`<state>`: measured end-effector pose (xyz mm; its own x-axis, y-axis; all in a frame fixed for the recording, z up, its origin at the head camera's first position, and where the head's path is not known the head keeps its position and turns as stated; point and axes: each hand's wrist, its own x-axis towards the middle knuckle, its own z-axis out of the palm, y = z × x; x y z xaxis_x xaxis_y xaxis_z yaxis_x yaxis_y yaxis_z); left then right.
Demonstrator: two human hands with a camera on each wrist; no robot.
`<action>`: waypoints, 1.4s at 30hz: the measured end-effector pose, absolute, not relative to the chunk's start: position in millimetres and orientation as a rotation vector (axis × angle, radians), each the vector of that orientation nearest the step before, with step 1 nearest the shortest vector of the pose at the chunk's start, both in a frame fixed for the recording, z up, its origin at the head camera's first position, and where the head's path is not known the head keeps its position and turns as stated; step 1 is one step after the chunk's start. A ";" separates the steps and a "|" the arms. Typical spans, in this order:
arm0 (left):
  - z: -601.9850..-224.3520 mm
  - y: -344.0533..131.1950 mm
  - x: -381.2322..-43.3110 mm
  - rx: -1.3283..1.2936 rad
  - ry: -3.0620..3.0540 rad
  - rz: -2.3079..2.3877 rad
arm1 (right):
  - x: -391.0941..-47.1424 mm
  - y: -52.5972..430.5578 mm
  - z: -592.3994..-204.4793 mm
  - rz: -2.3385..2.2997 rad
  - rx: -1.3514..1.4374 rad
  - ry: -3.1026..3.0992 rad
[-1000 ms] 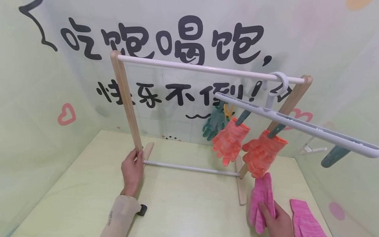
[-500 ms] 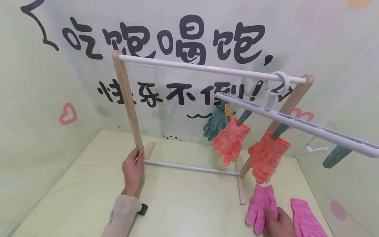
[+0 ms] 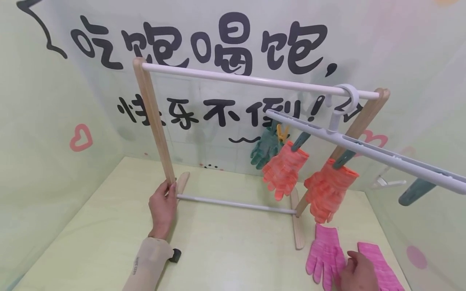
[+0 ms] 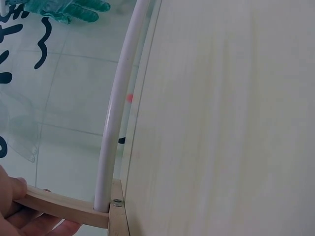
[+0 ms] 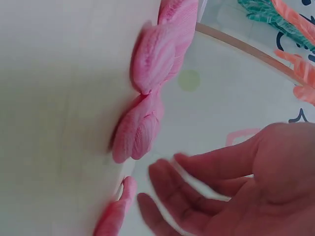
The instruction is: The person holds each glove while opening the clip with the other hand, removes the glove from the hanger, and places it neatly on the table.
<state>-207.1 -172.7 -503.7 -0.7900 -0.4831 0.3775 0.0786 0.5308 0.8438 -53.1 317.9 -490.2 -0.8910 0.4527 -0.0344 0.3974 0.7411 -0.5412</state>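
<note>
My left hand [image 3: 162,208] grips the lower part of the rack's left wooden upright [image 3: 154,121]; in the left wrist view, fingers [image 4: 42,225] wrap around that wood. A pink knitted glove [image 3: 325,254] lies on the table, below the hanging gloves. Beside its fingers is my right hand [image 3: 358,273], relaxed and holding nothing. The right wrist view shows loosely bent fingers [image 5: 184,196] apart from the pink gloves. A second pink glove [image 3: 378,262] lies to the right, partly covered by that hand.
A grey hanger [image 3: 364,147] hooks over the rack's white top rail [image 3: 255,82]. Clipped to it are two orange gloves [image 3: 285,169] and a green glove [image 3: 265,147] near a yellow clip [image 3: 282,132]. One dark green clip [image 3: 415,192] hangs bare at right.
My right hand has laid the pink glove down, let go of it and drawn back right. The nearer orange glove has swung slightly right. My left hand keeps its grip.
</note>
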 end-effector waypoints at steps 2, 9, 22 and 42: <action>-503.7 -172.8 -207.9 0.326 -2.183 -1.230 | -53.9 314.3 -488.6 0.826 -0.649 -2.828; -504.2 -175.1 -209.0 0.323 -2.187 -1.235 | -56.5 305.9 -490.0 0.844 -0.403 -3.006; -505.2 -174.1 -206.1 0.290 -2.181 -1.244 | -53.8 309.4 -503.2 0.627 -0.180 -3.097; -505.3 -175.2 -207.3 0.270 -2.182 -1.221 | -59.2 314.8 -500.8 0.706 -0.201 -3.225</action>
<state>-207.3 -175.2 -505.3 -0.7895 -0.4529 0.4142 0.1162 0.5523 0.8255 -59.2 314.8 -500.8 -0.9789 0.0823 -0.1869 0.1528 0.9021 -0.4035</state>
